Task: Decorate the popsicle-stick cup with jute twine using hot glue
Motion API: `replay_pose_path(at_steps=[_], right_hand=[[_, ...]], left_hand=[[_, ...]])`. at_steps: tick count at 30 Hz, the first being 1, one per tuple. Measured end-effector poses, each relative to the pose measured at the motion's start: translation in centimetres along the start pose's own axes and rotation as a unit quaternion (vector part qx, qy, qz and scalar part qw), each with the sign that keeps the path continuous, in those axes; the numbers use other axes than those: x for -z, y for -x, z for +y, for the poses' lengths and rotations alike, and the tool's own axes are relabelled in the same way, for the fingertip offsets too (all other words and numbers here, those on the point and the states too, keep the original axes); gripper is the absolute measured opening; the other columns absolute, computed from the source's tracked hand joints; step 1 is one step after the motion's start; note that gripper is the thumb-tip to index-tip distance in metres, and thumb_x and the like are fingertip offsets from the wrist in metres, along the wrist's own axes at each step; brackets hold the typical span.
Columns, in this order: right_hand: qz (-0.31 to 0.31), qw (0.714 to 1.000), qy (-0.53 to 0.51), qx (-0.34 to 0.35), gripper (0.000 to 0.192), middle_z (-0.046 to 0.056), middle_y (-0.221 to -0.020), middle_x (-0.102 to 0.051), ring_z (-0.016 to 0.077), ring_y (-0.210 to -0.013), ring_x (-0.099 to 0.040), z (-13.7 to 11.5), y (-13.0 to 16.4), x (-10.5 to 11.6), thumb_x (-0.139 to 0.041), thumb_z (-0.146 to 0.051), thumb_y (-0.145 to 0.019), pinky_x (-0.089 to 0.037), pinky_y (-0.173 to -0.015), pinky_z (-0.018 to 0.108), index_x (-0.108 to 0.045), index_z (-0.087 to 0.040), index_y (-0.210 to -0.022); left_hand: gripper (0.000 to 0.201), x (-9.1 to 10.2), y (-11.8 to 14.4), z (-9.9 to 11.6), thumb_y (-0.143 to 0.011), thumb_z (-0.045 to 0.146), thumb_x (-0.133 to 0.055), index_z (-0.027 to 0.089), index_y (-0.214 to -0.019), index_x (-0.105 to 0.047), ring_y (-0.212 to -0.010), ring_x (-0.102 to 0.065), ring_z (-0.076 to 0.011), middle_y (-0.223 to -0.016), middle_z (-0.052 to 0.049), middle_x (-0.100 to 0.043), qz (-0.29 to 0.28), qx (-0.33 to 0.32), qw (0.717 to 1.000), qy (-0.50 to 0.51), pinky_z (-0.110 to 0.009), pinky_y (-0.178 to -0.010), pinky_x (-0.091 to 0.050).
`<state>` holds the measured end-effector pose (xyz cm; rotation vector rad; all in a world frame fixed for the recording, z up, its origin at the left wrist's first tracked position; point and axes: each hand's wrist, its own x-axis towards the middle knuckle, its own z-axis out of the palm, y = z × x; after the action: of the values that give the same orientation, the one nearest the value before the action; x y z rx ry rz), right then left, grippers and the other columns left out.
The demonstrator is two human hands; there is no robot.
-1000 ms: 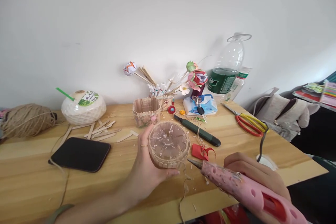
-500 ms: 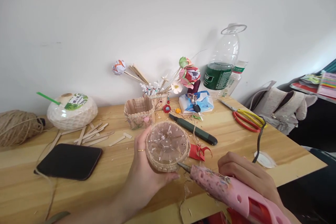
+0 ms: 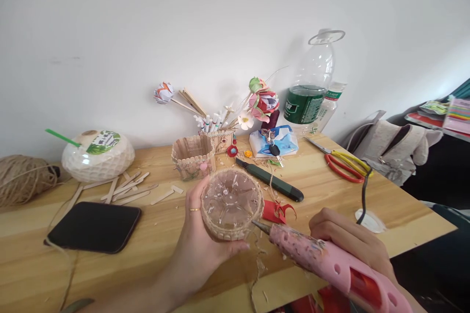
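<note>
My left hand (image 3: pixel 203 239) is wrapped round a round container (image 3: pixel 232 201) with a clear plastic base facing up and twine and wooden pieces about its side. In my right hand (image 3: pixel 348 237) is a pink hot glue gun (image 3: pixel 316 259), its barrel stained with dried glue. The metal nozzle points left and sits close to the container's lower right rim; whether it touches I cannot tell. A strand of twine (image 3: pixel 257 274) hangs or lies below the container. Just beyond it lie a dark green utility knife (image 3: pixel 273 181) and a red scrap (image 3: pixel 275 211).
A wooden-stick basket (image 3: pixel 193 156), paper flowers (image 3: pixel 264 102) and a wipes pack (image 3: pixel 275 142) stand at the back. A phone (image 3: pixel 95 227), craft sticks (image 3: pixel 128 188), a white coconut (image 3: pixel 99 156) and a twine ball (image 3: pixel 25 178) lie left. Scissors (image 3: pixel 341 166) and a large bottle (image 3: pixel 308 88) are right.
The glue gun's nozzle has shifted slightly right and up, a little off the container's rim. The container has moved slightly left in view, still in my left hand.
</note>
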<state>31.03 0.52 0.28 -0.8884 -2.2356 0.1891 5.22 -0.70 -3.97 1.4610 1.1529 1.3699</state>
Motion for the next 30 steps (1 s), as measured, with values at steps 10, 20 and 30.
replay_pose_path(at_steps=[10, 20, 30], right_hand=[[-0.015, 1.000, -0.007, -0.008, 0.015, 0.001, -0.069, -0.055, 0.0134, -0.060, -0.054, 0.8, 0.6, 0.1, -0.044, -0.015, -0.092, -0.039, -0.052, 0.025, -0.050, -0.021, -0.079], [0.005, 0.997, -0.041, -0.068, 0.018, 0.002, -0.067, -0.055, 0.0159, -0.057, -0.054, 0.6, 0.4, 0.1, -0.045, -0.024, -0.091, -0.041, -0.051, 0.029, -0.053, -0.023, -0.075], [0.032, 0.995, -0.027, -0.093, 0.021, 0.002, -0.068, -0.052, 0.0161, -0.058, -0.052, 0.3, 0.0, -0.2, -0.042, -0.029, -0.093, -0.040, -0.053, 0.032, -0.049, -0.024, -0.074]], left_hand=[[0.103, 0.2, 0.2, -0.2, -0.060, 0.035, -0.085, 0.037, -0.137, -0.017, -0.132, -0.038, -0.0350, -0.144, -0.009, -0.032, 0.005, 0.017, 1.000, -0.017, -0.058, -0.110, -0.027], [0.105, 0.1, 0.1, -0.9, -0.057, 0.032, -0.086, 0.036, -0.138, -0.020, -0.132, -0.039, -0.0352, -0.144, -0.010, -0.032, 0.024, -0.014, 0.999, -0.039, -0.060, -0.108, -0.031], [0.101, 0.4, 0.2, -0.9, -0.061, 0.036, -0.084, 0.032, -0.139, -0.021, -0.132, -0.039, -0.0364, -0.145, -0.013, -0.033, 0.012, -0.038, 0.999, -0.033, -0.060, -0.108, -0.033]])
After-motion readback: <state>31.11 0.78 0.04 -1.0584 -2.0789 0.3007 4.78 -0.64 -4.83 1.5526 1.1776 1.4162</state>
